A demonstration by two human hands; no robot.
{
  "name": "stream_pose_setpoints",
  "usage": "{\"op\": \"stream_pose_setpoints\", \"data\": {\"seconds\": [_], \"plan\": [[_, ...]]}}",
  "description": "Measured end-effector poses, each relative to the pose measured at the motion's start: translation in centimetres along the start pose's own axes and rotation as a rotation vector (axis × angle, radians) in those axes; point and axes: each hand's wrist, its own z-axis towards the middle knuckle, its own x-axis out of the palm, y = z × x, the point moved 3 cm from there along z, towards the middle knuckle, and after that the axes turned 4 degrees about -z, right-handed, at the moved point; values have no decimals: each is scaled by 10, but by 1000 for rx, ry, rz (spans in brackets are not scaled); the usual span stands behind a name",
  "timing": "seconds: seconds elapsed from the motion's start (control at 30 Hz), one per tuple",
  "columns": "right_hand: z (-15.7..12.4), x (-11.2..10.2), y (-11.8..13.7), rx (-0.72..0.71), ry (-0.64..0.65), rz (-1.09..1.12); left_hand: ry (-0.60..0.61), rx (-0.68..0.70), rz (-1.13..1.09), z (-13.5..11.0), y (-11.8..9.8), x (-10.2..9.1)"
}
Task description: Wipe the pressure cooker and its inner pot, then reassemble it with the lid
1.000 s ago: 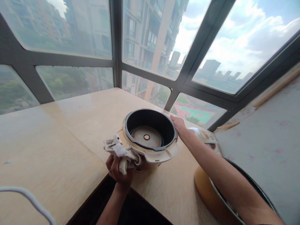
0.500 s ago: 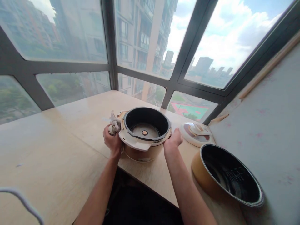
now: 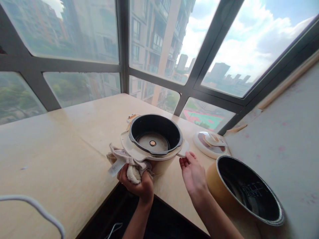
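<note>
An electric pressure cooker base [image 3: 159,164] stands without its lid near the counter's front edge, its dark inside and the small copper-coloured button at its bottom showing. My left hand [image 3: 139,187] is closed around a crumpled cloth [image 3: 134,172] with a pale tag, just in front of the cooker's white rim. On the right, my right hand [image 3: 193,171] has its fingers curled, fingertips at the white side handle [image 3: 183,148]. The cooker's lower front is partly hidden behind the cloth and left hand.
A round white and brown lid [image 3: 210,144] lies behind on the right. Beside my right forearm, a gold inner pot [image 3: 216,186] with a black inside leans near the wall. A white cord [image 3: 37,207] crosses the counter [image 3: 62,152] at lower left. Windows enclose the back.
My left hand has brought the cloth from the cooker's left side round to its front. The cooker has turned somewhat, and my right hand has shifted to fingertips at the handle.
</note>
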Motion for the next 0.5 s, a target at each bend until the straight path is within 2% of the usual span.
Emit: {"op": "stream_pose_setpoints", "data": {"seconds": [0.1,0.2,0.27,0.3,0.33,0.4,0.5], "plan": [[8,-8,15,-8,52,-129,-1,22,-37,13,15,-1],[44,4,38,-226,53,-284,45,-43,-27,28,26,-3],[76,22,54,-412,-19,-418,78,-112,2,35,27,-4],[93,35,59,-423,9,-491,91,-138,15,36,25,-5],[109,53,62,-406,116,-581,103,-157,26,35,22,-6],[134,94,64,-389,420,-850,118,-173,50,24,15,-11],[156,154,62,-401,609,-979,128,-198,71,-9,11,-22]]}}
